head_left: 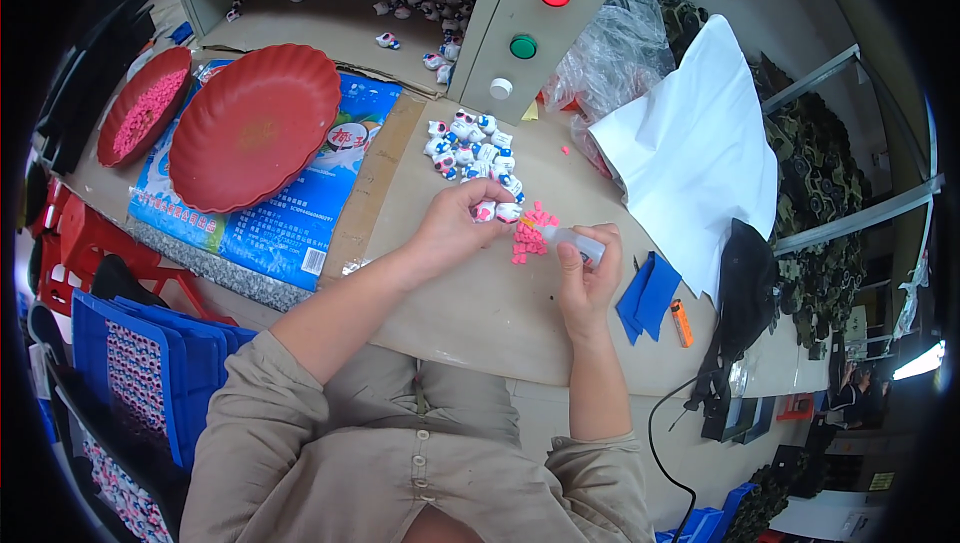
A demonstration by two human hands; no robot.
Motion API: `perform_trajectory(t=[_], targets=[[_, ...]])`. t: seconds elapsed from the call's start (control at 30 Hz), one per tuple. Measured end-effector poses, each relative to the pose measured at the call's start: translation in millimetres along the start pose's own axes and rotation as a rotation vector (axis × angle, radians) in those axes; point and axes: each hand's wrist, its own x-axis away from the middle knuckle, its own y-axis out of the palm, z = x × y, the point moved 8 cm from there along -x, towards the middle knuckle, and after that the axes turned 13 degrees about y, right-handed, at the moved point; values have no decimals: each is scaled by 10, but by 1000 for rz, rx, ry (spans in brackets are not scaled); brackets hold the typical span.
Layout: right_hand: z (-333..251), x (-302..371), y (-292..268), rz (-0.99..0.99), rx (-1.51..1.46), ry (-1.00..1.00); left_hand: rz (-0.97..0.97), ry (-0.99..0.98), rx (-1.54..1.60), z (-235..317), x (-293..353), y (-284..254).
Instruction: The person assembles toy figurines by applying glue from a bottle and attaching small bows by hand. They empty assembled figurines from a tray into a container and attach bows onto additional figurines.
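Two bare hands meet at the middle of the frame, over a tan worktop (470,303). The left hand (455,228) has its fingers pinched together on a small white toy figure (484,210) with blue and pink marks. The right hand (585,278) is clamped around a small clear squeeze bottle (572,239), whose orange tip points left at the figure and comes almost up to it. Just below the tip lies a little heap of pink pieces (528,235) on the worktop. A cluster of similar white figures (470,148) sits just above the hands. Toward the upper left lie a large red scalloped dish (255,123) and a second red dish (145,103) holding pink bits. Right of the hands are a folded blue cloth (648,295) and an orange lighter (681,323).
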Motion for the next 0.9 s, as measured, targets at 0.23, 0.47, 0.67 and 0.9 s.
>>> perform_trajectory(t=[0.23,0.47,0.67,0.9], targets=[[155,-44,-103,33,-384,211,-7,-25,85,-6,-7,8],[457,-156,-173,77,-663,588,9,-198,496,72,87,66],[513,-224,-247,26,-84,572,-50,-318,625,-5,163,118],[380,-337,-105,-232,516,122,-70,-317,627,-28,153,130]])
